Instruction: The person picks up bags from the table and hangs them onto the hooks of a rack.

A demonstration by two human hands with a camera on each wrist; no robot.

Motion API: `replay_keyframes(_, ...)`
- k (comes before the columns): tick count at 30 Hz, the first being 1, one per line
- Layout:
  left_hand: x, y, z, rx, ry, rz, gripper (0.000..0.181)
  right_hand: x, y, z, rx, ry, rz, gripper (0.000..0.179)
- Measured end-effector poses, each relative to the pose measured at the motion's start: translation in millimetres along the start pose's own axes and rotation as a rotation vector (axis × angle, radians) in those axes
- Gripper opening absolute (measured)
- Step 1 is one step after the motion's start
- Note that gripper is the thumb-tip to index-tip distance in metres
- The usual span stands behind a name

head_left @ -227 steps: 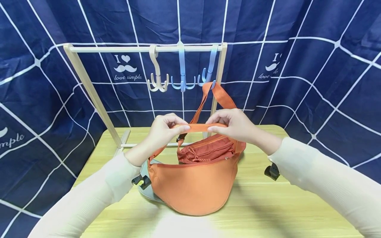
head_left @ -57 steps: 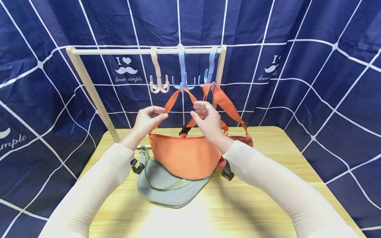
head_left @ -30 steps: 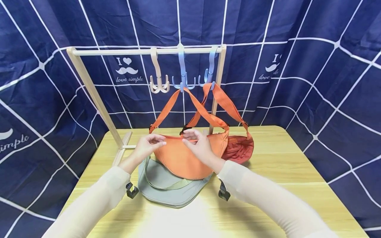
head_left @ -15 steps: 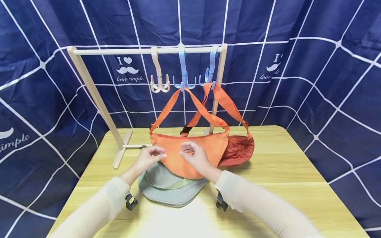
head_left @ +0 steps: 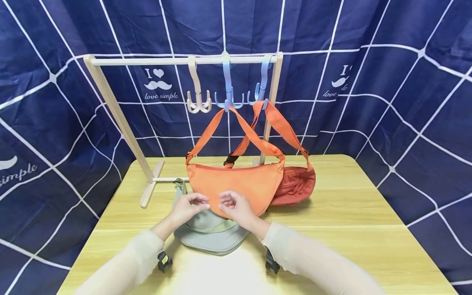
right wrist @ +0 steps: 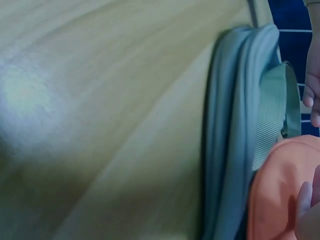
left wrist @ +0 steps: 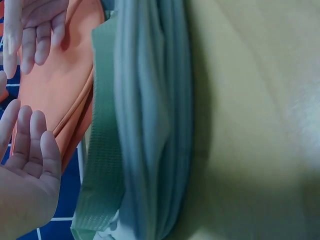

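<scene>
An orange shoulder bag (head_left: 236,180) hangs by its strap from the middle blue hook (head_left: 228,94). Behind it on the right, a rust-red waist bag (head_left: 295,186) hangs by an orange strap from the right blue hook (head_left: 262,88). Below, a grey-green bag (head_left: 212,239) with a green webbing strap (right wrist: 272,105) lies on the table. My left hand (head_left: 188,209) and right hand (head_left: 237,209) hover in front of the orange bag's lower part, fingers loosely bent, a gap between them. Neither holds anything; the left wrist view shows both with relaxed fingers.
A wooden rack (head_left: 147,61) stands at the back of the table (head_left: 350,246), its left foot left of the bags. A beige hook (head_left: 198,92) hangs on its bar beside the blue ones. Dark blue gridded cloth (head_left: 387,102) surrounds the table.
Earlier both hands held the orange bag's strap; it now hangs from the middle hook, released. Since then both hands have moved down in front of the bag, toward the grey-green bag.
</scene>
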State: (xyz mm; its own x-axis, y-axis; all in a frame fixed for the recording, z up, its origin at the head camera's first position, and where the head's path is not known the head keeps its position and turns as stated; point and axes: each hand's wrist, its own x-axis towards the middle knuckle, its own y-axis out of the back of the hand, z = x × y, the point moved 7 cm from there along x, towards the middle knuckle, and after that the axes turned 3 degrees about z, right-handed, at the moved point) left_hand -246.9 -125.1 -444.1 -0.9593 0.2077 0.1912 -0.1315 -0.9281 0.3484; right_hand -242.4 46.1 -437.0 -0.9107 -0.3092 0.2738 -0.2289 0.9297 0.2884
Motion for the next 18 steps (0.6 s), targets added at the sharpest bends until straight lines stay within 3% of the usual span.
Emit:
replay_keyframes(10, -14.1, -7.0, -6.3, -0.008, 0.002, -0.055, 0.023, -12.7, -14, 15, -0.001, -0.019, -0.091, 0.03)
replay_keyframes(18, -24.0, -14.2, -9.2, 0.023, -0.056, -0.119, 0.024, -20.4, -19, 20, -0.051, -0.007, -0.166, 0.03)
